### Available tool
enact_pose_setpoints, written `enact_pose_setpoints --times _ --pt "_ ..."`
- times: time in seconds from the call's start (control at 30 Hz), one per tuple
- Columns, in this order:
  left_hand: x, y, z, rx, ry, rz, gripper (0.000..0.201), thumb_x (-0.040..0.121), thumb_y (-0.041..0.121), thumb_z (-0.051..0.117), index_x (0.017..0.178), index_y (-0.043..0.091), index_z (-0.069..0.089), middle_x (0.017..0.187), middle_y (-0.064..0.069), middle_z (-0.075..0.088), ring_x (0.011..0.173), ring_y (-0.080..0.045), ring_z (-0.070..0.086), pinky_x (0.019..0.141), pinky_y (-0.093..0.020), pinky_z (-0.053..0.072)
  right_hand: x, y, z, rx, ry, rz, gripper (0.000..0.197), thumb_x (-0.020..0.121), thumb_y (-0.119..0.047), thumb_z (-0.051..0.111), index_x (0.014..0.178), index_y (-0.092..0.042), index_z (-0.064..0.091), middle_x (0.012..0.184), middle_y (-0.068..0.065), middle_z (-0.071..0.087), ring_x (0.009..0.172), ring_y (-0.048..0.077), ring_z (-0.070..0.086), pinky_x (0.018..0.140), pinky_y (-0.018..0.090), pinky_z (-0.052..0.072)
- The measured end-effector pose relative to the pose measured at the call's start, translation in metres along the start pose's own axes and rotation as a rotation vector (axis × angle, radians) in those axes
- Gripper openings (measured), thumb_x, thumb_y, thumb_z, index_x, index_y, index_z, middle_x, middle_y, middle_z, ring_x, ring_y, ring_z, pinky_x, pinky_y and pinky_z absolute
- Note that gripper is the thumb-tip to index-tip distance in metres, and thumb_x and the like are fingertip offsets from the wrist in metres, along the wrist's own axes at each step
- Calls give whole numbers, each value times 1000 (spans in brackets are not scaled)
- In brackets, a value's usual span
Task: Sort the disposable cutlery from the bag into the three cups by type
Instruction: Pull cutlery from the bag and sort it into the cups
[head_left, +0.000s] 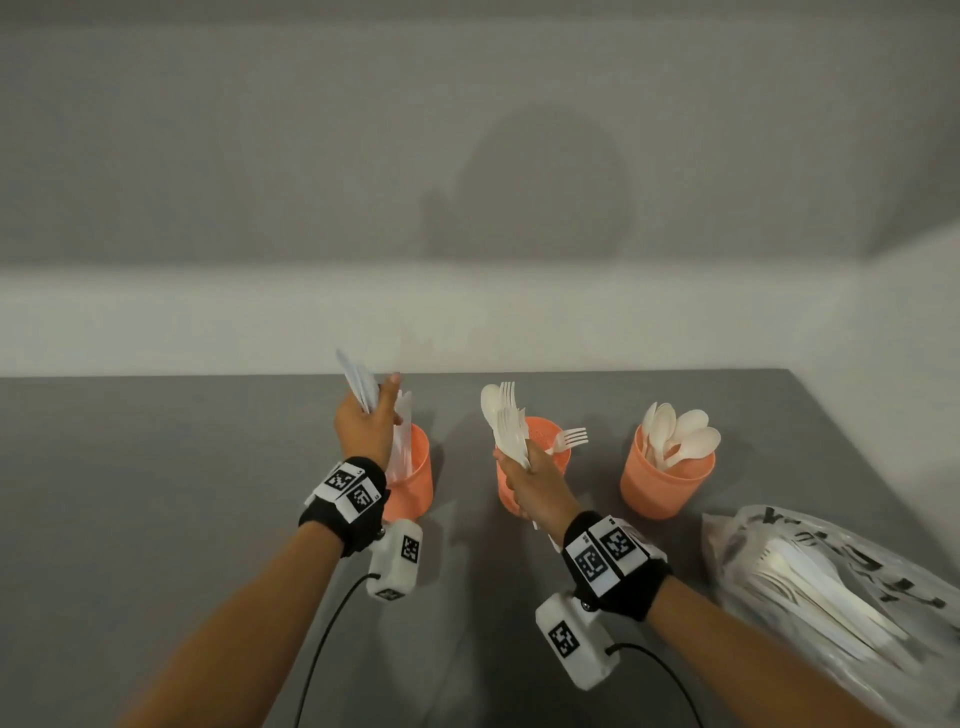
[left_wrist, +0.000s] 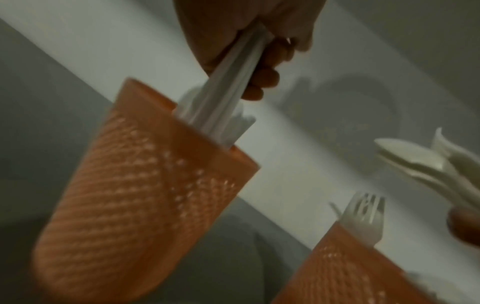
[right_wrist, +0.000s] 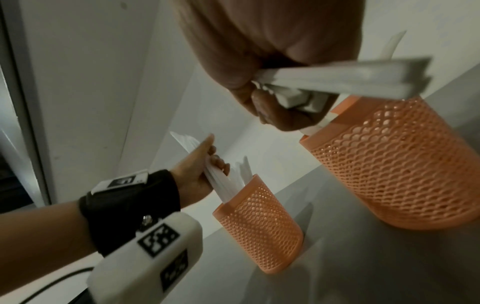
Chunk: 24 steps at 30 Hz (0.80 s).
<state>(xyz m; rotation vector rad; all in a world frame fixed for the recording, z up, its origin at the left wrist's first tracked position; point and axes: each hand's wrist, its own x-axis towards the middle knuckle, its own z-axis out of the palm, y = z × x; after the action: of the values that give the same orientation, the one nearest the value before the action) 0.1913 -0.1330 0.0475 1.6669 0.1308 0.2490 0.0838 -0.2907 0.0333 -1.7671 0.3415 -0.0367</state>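
Observation:
Three orange mesh cups stand in a row on the grey table. My left hand (head_left: 363, 421) grips a bundle of white knives (head_left: 358, 384) whose lower ends sit inside the left cup (head_left: 418, 478), beside other knives there. The left wrist view shows that left hand (left_wrist: 246, 41) holding the knives (left_wrist: 231, 86) over the left cup (left_wrist: 145, 185). My right hand (head_left: 524, 478) holds a bundle of forks and a spoon (head_left: 504, 421) upright in front of the middle cup (head_left: 543, 423), which has one fork (head_left: 569, 439) leaning out. In the right cup (head_left: 660, 493) stand several spoons (head_left: 675, 436).
A crinkled clear plastic bag (head_left: 831, 587) with more white cutlery lies at the right, near the table's edge. A white wall rises close behind the cups. Camera cables trail from both wrists toward the front of the table (head_left: 156, 493).

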Motion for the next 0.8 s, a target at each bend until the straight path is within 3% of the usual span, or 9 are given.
enact_pose_setpoints --times 0.07,0.13,0.3,0.37,0.43,0.5,0.57,0.67,0.8 --pt "-4 -14 -1 54 -24 20 18 83 22 67 72 19 53 66 -9 62 61 -18 61 64 -28 47 2 2 1 -22 19 22 20 96 -14 41 114 -9 50 58 -7 37 48 6 35 44 16 30" --pt "-5 -24 -3 122 -48 24 18 80 15 68 78 22 52 85 -11 65 76 -24 63 75 -34 50 2 3 3 -51 29 45 28 95 -12 39 122 -10 46 58 -2 38 46 11 37 41 22 34" --pt "-7 -20 -8 414 -57 222 29 79 22 70 103 7 60 112 -14 59 104 -28 53 89 -35 42 1 4 6 -115 39 41 48 92 -8 34 139 -22 32 71 7 47 47 15 43 38 20 38" --pt "-13 -7 -9 484 27 380 36 81 32 64 106 5 62 113 -15 56 107 -28 50 92 -36 40 3 6 7 -164 87 41 45 92 -11 37 136 -19 35 72 -1 49 53 16 47 45 23 40" --pt "-27 9 -5 356 -6 436 29 83 33 54 98 10 65 103 -6 59 101 -24 53 89 -35 43 5 7 9 -209 153 20 42 93 -15 42 134 -15 39 83 -3 53 73 20 53 65 28 41" --pt "-47 22 2 264 -120 407 18 85 35 53 83 21 64 85 7 61 87 -17 56 81 -33 46 4 8 11 -219 205 -10 42 94 -20 48 134 -10 40 105 5 59 96 25 57 79 28 39" --pt "-66 29 10 250 -277 303 15 88 32 56 77 23 61 77 7 61 74 -7 53 72 -21 44 0 4 12 -166 219 -32 41 94 -15 47 134 -8 41 115 9 61 106 27 58 83 26 40" --pt "-90 21 26 303 -527 138 22 90 34 56 77 17 62 68 6 59 59 0 51 59 -14 39 -8 -4 9 -177 181 -56 34 95 -16 45 127 -8 44 104 7 61 100 26 59 81 28 41" --pt "-102 8 38 272 -532 27 26 92 28 54 90 8 71 74 -2 67 66 -10 60 61 -20 45 -17 -3 3 -154 131 -71 28 92 -23 50 118 -13 47 94 1 60 86 19 57 69 24 41"
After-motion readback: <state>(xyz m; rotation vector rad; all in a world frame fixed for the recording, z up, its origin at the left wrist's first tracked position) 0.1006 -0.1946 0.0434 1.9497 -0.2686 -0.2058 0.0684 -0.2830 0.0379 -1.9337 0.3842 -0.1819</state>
